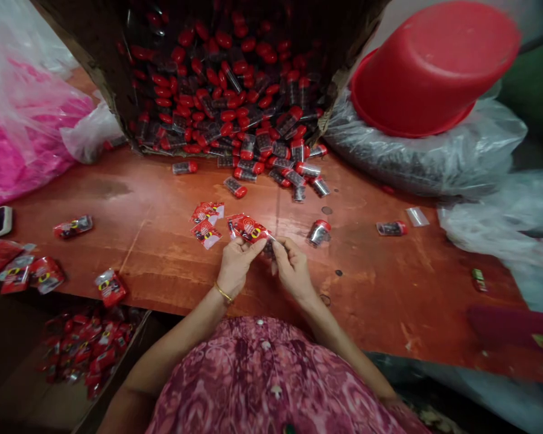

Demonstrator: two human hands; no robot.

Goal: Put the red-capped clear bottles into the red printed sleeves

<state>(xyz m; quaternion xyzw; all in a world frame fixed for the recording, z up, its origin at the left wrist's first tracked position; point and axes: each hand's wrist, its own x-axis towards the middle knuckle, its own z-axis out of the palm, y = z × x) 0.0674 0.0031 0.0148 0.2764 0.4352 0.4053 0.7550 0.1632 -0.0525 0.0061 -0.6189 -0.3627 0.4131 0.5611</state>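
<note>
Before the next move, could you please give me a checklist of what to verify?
Left hand gripping red printed cards: ok.
Right hand close to the left: ok.
Dark item between the hands, condition: cannot tell, mostly hidden.
Spare cards lying left of the held ones: ok.
Red-capped container lying right of the hands: ok.
Wrapped pack well back from the table's front edge: not ok.

This looks like a packing workshop: on the stained worktable [163, 265] a cardboard carton [100, 60] holds many red-capped tubes [263, 142]; right of the carton, an upturned red bucket [434, 72] tops a stuffed plastic sack [434, 164].
</note>
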